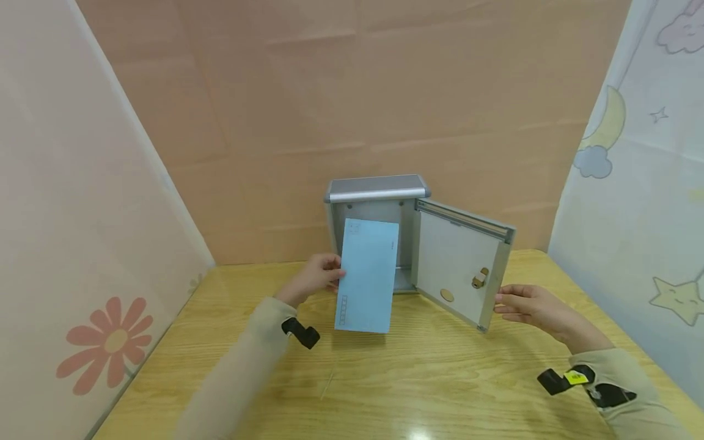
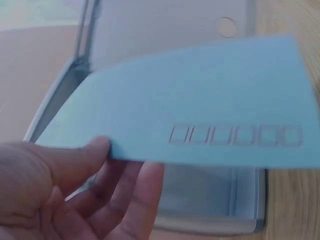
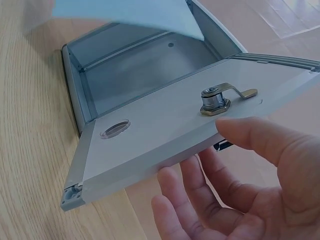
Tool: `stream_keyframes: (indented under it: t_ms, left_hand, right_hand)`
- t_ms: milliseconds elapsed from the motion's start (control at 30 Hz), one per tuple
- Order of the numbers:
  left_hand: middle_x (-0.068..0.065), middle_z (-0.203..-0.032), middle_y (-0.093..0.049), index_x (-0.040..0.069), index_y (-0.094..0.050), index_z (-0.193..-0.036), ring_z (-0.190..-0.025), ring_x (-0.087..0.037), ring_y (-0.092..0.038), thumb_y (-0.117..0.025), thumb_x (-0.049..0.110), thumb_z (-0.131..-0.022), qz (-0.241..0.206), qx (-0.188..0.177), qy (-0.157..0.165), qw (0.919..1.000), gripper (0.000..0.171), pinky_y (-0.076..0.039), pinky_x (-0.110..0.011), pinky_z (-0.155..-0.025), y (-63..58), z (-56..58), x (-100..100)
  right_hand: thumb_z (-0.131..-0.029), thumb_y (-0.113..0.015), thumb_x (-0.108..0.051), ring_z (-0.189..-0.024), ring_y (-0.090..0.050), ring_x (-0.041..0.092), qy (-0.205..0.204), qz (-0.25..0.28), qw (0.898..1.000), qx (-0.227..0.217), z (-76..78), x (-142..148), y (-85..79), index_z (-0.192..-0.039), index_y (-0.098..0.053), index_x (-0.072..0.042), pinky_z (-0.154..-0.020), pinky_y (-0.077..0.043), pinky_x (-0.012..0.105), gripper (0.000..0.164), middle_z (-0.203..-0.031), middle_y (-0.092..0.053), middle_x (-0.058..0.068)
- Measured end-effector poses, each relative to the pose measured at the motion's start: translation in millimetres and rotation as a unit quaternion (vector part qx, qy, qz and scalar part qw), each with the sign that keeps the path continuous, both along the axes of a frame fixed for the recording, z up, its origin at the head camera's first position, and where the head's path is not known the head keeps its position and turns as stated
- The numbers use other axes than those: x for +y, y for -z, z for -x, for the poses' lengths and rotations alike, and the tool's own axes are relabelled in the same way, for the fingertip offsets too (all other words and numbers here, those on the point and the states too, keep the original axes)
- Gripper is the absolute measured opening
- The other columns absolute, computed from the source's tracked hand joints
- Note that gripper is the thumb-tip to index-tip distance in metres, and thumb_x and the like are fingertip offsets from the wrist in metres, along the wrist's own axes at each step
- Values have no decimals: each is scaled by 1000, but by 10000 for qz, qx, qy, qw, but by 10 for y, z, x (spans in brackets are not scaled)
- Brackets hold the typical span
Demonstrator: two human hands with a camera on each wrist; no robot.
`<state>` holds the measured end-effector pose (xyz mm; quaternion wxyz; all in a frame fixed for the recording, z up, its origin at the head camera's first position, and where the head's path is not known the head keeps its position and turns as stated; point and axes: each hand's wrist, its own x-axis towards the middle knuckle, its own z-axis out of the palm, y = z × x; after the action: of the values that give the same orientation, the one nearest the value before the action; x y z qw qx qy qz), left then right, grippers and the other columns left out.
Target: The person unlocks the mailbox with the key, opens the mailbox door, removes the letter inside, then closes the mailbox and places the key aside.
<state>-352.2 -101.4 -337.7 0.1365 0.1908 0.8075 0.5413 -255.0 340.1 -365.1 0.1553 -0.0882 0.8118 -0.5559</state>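
Observation:
A light blue envelope (image 1: pixel 367 278) stands nearly upright in front of a grey metal mailbox (image 1: pixel 376 188). My left hand (image 1: pixel 318 276) pinches its left edge, thumb on the near face, as the left wrist view shows; a row of red boxes (image 2: pixel 235 135) is printed there. The mailbox door (image 1: pixel 459 263) hangs swung out to the right. My right hand (image 1: pixel 530 308) holds the door's free edge, with the thumb on the inner side and the fingers behind it. A cam lock (image 3: pixel 215 102) sits on the door's inner face. The envelope hides part of the mailbox's inside.
The mailbox stands on a wood-grain table (image 1: pixel 264 379), near the back. Behind it is a brown paper-like backdrop (image 1: pixel 264 134). Pale panels with a flower (image 1: pixel 114 341) and a star (image 1: pixel 679 298) flank the table.

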Motion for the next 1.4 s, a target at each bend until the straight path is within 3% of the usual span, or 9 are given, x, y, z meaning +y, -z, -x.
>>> stream_keyframes:
  t_ms: [100,200,367,467,567,700,800,1067,1400]
  left_hand:
    - [-4,-93,-63,2,-56,-102,-84,-17,-64,-54,10,-99,-240,-307,565,9976,9,-57,-41,-81,-9,-25,-311]
    - [1,-97,-65,10,-57,-104,-89,-14,-65,-49,11,-102,-959,-538,947,9894,8,-56,-36,-83,-8,-9,-634]
    - [4,-102,-69,17,-61,-110,-93,-11,-67,-33,2,-105,-2830,-897,1242,9468,32,-56,-28,-81,78,63,-1124]
    - [3,-102,-69,17,-61,-111,-95,-11,-67,-29,2,-105,-3336,-1233,1113,9280,36,-56,-27,-82,195,124,-1331]
    - [4,-99,-70,18,-60,-107,-92,-10,-67,-31,4,-105,-3019,-1644,792,9357,32,-55,-26,-82,364,189,-1450]
    - [6,-94,-69,19,-59,-101,-86,-9,-66,-40,10,-105,-1876,-2019,145,9612,21,-54,-27,-84,624,250,-1501]
    - [4,-88,-65,13,-55,-97,-80,-9,-64,-46,12,-103,-1073,-2121,-255,9710,11,-54,-28,-83,793,271,-1479]
    - [-4,-81,-60,2,-54,-97,-70,-13,-58,-53,6,-99,-33,-2336,-1227,9646,4,-55,-26,-69,910,191,-1233]
    - [-5,-79,-59,-5,-60,-112,-68,-12,-58,-59,6,-96,905,-2015,-1403,9652,19,-55,-21,-65,909,257,-1145]
  right_hand:
    - [-105,-41,-23,-106,-61,1,-28,-45,10000,7,2,16,5,-139,-12,26,-90,-53,29,66,-140,-30,45]
    - [-105,-41,-23,-105,-61,1,-12,-33,10000,24,6,40,23,-139,-13,26,-89,-54,28,65,-138,-34,43]
    - [-105,-42,-21,-100,-61,-4,11,140,9999,31,25,61,54,-138,-16,26,-88,-54,27,63,-128,-53,22]
    - [-105,-43,-20,-99,-61,-5,12,197,9998,45,30,64,59,-137,-18,26,-87,-54,26,62,-122,-55,8]
    - [-105,-43,-20,-99,-61,-5,20,181,9998,63,24,61,55,-137,-17,26,-87,-54,26,62,-125,-55,14]
    - [-105,-42,-21,-99,-61,-6,38,107,9999,78,14,44,47,-137,-17,26,-87,-54,26,63,-133,-46,30]
    - [-105,-43,-22,-99,-60,-6,67,107,9999,79,6,34,46,-137,-17,26,-88,-54,27,63,-134,-44,32]
    - [-105,-42,-23,-100,-60,-5,61,116,9999,91,-33,-8,32,-138,-15,26,-88,-54,27,65,-138,-33,43]
    - [-105,-42,-23,-103,-61,-1,96,44,9999,100,-38,-15,20,-139,-16,25,-89,-54,27,65,-140,-31,44]
